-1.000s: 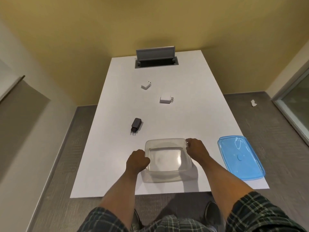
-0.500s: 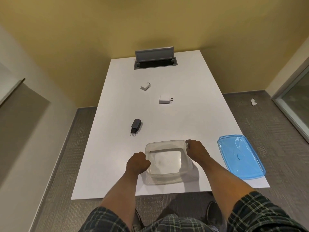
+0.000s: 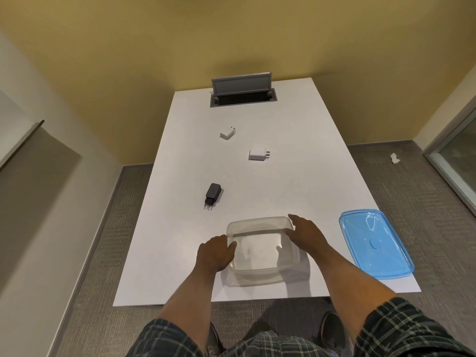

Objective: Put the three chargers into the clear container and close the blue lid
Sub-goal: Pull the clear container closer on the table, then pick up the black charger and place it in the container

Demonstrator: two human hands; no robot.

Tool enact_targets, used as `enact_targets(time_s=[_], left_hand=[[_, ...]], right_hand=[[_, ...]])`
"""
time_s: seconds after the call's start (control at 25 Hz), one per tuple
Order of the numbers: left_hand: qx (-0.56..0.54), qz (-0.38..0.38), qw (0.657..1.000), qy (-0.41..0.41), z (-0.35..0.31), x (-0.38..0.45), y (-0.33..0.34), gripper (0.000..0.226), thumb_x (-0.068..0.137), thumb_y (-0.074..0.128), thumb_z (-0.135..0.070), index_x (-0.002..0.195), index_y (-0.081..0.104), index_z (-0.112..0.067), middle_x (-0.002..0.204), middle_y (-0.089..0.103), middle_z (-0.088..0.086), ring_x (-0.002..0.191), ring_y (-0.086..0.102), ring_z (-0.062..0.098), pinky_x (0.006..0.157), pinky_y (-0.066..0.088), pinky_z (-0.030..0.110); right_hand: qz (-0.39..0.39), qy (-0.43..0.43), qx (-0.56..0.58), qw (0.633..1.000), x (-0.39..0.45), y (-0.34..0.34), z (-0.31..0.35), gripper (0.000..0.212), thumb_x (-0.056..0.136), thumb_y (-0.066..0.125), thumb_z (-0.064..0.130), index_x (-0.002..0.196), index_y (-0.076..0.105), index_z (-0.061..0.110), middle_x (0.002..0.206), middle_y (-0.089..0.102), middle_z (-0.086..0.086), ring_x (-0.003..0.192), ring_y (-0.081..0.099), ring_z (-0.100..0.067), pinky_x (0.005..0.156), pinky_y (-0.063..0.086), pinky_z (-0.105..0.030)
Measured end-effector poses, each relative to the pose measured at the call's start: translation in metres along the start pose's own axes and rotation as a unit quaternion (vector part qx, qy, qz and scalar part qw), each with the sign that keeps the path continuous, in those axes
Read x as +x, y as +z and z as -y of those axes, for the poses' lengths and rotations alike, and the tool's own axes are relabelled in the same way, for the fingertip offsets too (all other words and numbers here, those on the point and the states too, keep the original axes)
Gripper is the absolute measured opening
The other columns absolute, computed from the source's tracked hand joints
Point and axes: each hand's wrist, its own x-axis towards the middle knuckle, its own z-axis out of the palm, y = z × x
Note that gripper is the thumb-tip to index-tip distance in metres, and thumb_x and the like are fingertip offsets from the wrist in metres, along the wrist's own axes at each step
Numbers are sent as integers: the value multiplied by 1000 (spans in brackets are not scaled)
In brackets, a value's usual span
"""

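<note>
The clear container (image 3: pixel 257 221) stands empty near the table's front edge. My left hand (image 3: pixel 215 256) grips its left wall, thumb over the rim. My right hand (image 3: pixel 305 235) lies along its right rim with the fingers stretched forward and loose. The blue lid (image 3: pixel 373 243) lies flat to the right, at the table's front right corner. A black charger (image 3: pixel 212 193) lies beyond the container to the left, prongs toward me. Farther back lie a larger white charger (image 3: pixel 257 153) and a small white charger (image 3: pixel 227 133).
The white table (image 3: pixel 309 176) has an open grey cable hatch (image 3: pixel 243 95) at its far end against the yellow wall. Grey carpet surrounds the table, with a scrap of white paper (image 3: pixel 394 158) on the floor at the right.
The container has shifted slightly toward me and settled. My right hand's fingers have uncurled from a closed grip on the right rim. My left hand still holds the left side.
</note>
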Motion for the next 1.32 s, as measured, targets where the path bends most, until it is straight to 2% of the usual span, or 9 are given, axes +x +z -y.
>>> enact_targets(time_s=[0.12,0.2,0.28,0.44,0.76,0.96,1.12,1.24,1.32], left_hand=[[-10,-50,998,20,1,1,0,58,105,29,-52,143,45,-11,152,45,9,129,55,32,104,43,43],[-19,-63,998,26,4,4,-3,68,105,29,-53,158,28,-11,168,22,7,145,41,29,113,38,44],[-23,-82,996,29,8,10,-6,71,105,28,-53,162,18,-11,171,10,6,154,26,26,119,33,43],[19,-129,991,30,16,22,-12,73,106,28,-50,163,10,-9,171,4,9,158,13,25,120,30,40],[20,-151,988,-1,29,51,-26,74,106,29,-48,163,3,-9,171,-2,8,159,3,24,128,7,39],[-14,-135,991,11,43,77,-38,73,106,31,-43,163,1,-8,171,-4,8,159,2,22,128,13,37],[-11,-142,989,27,59,94,-38,72,106,35,-39,163,4,-7,171,-2,10,159,5,23,127,15,35],[-11,-127,992,26,70,106,-35,76,105,34,-46,163,1,-10,171,-5,7,159,3,22,128,12,35],[-40,-95,994,24,78,115,-34,87,101,38,-57,163,-2,-12,171,-8,4,159,-1,21,129,9,37]], right_hand=[[-31,-13,-10,999,0,4,7,63,97,52,44,154,31,26,148,50,-2,136,46,-23,106,42,-40],[-56,-30,-12,998,1,4,12,63,98,51,44,155,30,27,152,46,2,138,44,-21,108,40,-38],[-74,-49,-17,996,3,4,19,62,98,52,43,154,32,27,153,45,4,139,43,-20,110,38,-38],[-69,-70,-50,994,12,3,37,62,98,53,41,154,31,28,156,40,4,141,40,-21,112,36,-39],[-67,-131,-118,982,45,14,79,63,97,54,39,154,31,25,156,40,5,137,43,-22,108,38,-40],[-59,-179,-153,970,74,25,112,63,95,56,37,152,34,23,156,39,3,138,42,-23,106,39,-43],[-57,-199,-169,964,97,39,135,63,93,60,34,151,37,23,161,30,0,143,35,-23,108,37,-43],[-49,-209,-191,958,112,48,149,64,93,61,33,151,36,23,163,26,-1,144,34,-24,107,38,-44],[-37,-215,-214,952,122,55,156,66,93,61,31,152,34,22,163,24,-2,144,34,-26,106,39,-44]])
